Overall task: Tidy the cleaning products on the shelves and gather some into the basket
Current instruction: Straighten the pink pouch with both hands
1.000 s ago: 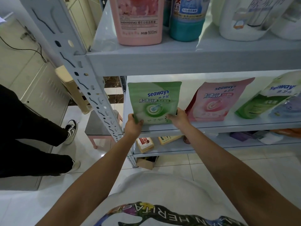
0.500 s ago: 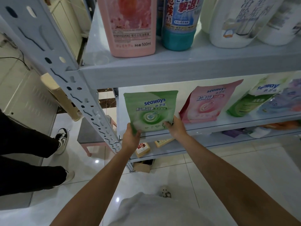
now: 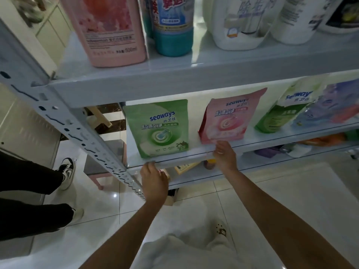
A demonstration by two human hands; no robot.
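Left hand [image 3: 154, 181] hangs loose-fingered and empty just below the green pouch [image 3: 158, 129]; right hand's [image 3: 225, 155] grip pinches the pink pouch's [image 3: 227, 119] bottom edge.

We have a single wide-angle view from the head, looking forward and steeply down along our own arms. It sits close to the shelf rack [image 3: 93, 140], whose top shelf [image 3: 194, 82] fills the upper frame at near range. The floor [image 3: 291, 191] lies directly under us at the bottom.
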